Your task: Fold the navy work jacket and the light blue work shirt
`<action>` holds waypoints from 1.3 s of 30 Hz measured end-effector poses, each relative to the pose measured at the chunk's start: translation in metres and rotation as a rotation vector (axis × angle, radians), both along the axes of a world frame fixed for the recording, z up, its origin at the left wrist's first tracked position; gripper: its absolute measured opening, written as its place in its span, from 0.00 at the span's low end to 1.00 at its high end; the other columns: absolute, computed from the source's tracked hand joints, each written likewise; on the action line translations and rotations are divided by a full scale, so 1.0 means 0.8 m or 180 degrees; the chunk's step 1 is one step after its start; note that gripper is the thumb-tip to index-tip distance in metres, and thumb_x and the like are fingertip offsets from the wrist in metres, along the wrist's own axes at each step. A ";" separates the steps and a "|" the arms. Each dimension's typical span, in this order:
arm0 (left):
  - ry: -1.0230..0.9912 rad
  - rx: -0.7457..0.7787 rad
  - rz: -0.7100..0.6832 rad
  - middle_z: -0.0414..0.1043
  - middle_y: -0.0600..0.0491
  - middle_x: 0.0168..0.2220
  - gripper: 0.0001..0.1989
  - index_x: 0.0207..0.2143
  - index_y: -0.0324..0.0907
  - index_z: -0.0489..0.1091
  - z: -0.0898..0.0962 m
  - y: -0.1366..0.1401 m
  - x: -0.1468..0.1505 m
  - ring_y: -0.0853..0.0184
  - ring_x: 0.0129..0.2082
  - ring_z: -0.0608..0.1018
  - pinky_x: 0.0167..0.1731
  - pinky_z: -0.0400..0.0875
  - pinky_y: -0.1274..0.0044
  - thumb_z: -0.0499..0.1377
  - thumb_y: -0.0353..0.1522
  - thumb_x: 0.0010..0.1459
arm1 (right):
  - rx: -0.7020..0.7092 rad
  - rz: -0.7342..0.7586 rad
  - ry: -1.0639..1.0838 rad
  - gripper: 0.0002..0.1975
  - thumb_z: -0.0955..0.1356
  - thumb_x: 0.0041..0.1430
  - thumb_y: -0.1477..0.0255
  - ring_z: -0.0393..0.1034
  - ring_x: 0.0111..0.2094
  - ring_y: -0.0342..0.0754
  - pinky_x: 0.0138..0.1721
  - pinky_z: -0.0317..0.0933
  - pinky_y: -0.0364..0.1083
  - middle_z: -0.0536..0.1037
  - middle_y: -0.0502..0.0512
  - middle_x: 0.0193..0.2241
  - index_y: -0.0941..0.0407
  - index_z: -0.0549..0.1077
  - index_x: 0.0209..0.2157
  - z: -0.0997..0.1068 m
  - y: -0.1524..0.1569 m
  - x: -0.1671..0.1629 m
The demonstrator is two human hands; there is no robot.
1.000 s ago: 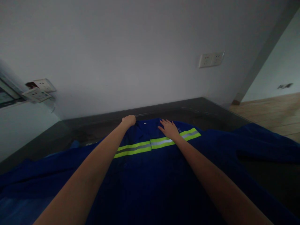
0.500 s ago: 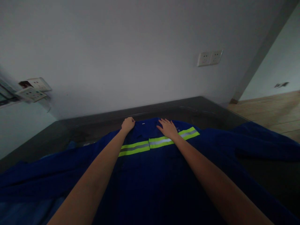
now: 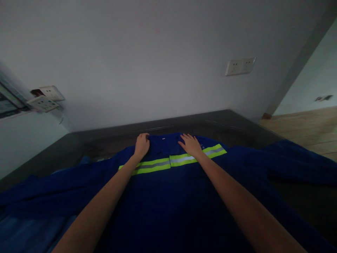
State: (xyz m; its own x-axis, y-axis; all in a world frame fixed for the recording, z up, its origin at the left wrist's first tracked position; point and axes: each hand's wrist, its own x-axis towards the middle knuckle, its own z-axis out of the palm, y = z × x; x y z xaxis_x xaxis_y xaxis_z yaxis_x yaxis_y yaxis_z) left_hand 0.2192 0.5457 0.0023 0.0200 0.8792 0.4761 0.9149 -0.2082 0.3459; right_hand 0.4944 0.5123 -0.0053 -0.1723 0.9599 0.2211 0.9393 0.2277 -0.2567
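Observation:
A dark blue work jacket (image 3: 168, 196) with yellow-green and silver reflective bands (image 3: 155, 165) lies front side up, its sleeves spread to both sides. My left hand (image 3: 142, 144) rests at the left side of its collar, fingers slightly bent and loose over the fabric. On the right side of the collar lies my right hand (image 3: 191, 144), flat with fingers spread. Between the hands a small white label (image 3: 163, 138) shows inside the neck. The jacket's lower part is very dark.
The jacket lies on a dark tabletop (image 3: 105, 138) against a grey wall (image 3: 147, 63). Lighter blue cloth (image 3: 31, 228) lies under the left sleeve. Sockets (image 3: 240, 66) are on the wall, and more sockets (image 3: 46, 98) at left. Wooden floor (image 3: 302, 130) shows at right.
My left hand has shifted slightly and its fingers look looser than the earlier closed shape. My right hand stays flat on the collar. The view has moved a little.

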 end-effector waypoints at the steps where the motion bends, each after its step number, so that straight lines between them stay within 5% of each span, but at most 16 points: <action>1: 0.0158 -0.0050 -0.0157 0.68 0.41 0.53 0.20 0.52 0.34 0.65 -0.006 -0.009 -0.001 0.60 0.55 0.68 0.56 0.62 0.68 0.46 0.27 0.58 | 0.0001 -0.0005 -0.0004 0.28 0.56 0.66 0.58 0.48 0.64 0.57 0.62 0.43 0.60 0.59 0.59 0.63 0.58 0.58 0.62 0.000 0.000 0.000; 8: 0.0990 -0.1005 -0.0171 0.48 0.41 0.66 0.31 0.64 0.30 0.48 -0.022 -0.034 0.009 0.56 0.66 0.52 0.63 0.48 0.62 0.40 0.41 0.65 | -0.0028 -0.0011 -0.0103 0.29 0.54 0.66 0.57 0.47 0.64 0.56 0.62 0.44 0.59 0.57 0.57 0.63 0.57 0.57 0.63 -0.003 0.001 0.001; 18: 0.1180 -0.1321 0.0126 0.38 0.50 0.68 0.33 0.67 0.37 0.41 -0.007 -0.043 0.018 0.61 0.67 0.45 0.64 0.40 0.59 0.36 0.44 0.64 | -0.0166 -0.0055 -0.0256 0.31 0.50 0.66 0.56 0.41 0.66 0.56 0.62 0.40 0.60 0.52 0.54 0.65 0.56 0.51 0.65 -0.005 0.002 -0.001; 27: 0.0607 -0.0861 0.0224 0.48 0.38 0.65 0.33 0.62 0.33 0.54 -0.017 -0.036 0.012 0.55 0.65 0.53 0.62 0.47 0.58 0.44 0.46 0.62 | -0.0133 -0.0011 -0.0235 0.31 0.50 0.66 0.56 0.42 0.65 0.57 0.62 0.41 0.61 0.52 0.57 0.65 0.57 0.52 0.65 -0.005 0.002 -0.001; 33: -0.0375 0.0166 0.0116 0.66 0.41 0.55 0.19 0.53 0.37 0.64 0.004 -0.056 -0.002 0.61 0.57 0.67 0.59 0.58 0.66 0.47 0.31 0.61 | -0.0105 0.0013 -0.0261 0.31 0.51 0.66 0.56 0.43 0.65 0.58 0.61 0.41 0.62 0.53 0.58 0.65 0.57 0.53 0.64 -0.008 0.003 0.001; 36: -0.0420 0.0517 -0.0082 0.68 0.44 0.51 0.18 0.51 0.38 0.65 0.029 -0.078 -0.036 0.63 0.55 0.69 0.57 0.61 0.70 0.49 0.27 0.58 | -0.0063 0.0013 -0.0254 0.31 0.51 0.66 0.56 0.44 0.65 0.59 0.61 0.42 0.62 0.54 0.58 0.65 0.57 0.53 0.64 -0.013 0.008 0.002; 39: -0.0095 0.0612 -0.0003 0.68 0.46 0.51 0.19 0.51 0.40 0.65 0.067 -0.106 -0.115 0.63 0.55 0.68 0.57 0.61 0.69 0.50 0.26 0.56 | -0.0044 0.0017 -0.0309 0.31 0.51 0.66 0.56 0.44 0.65 0.59 0.61 0.42 0.62 0.54 0.58 0.64 0.57 0.54 0.64 -0.016 0.012 0.003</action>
State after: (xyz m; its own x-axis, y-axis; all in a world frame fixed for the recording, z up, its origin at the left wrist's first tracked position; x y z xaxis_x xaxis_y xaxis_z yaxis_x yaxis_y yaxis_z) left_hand 0.1275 0.4609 0.0556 0.0043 0.7719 0.6357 0.9046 -0.2739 0.3265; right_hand 0.4969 0.5215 -0.0184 -0.1975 0.9618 0.1897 0.9587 0.2299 -0.1676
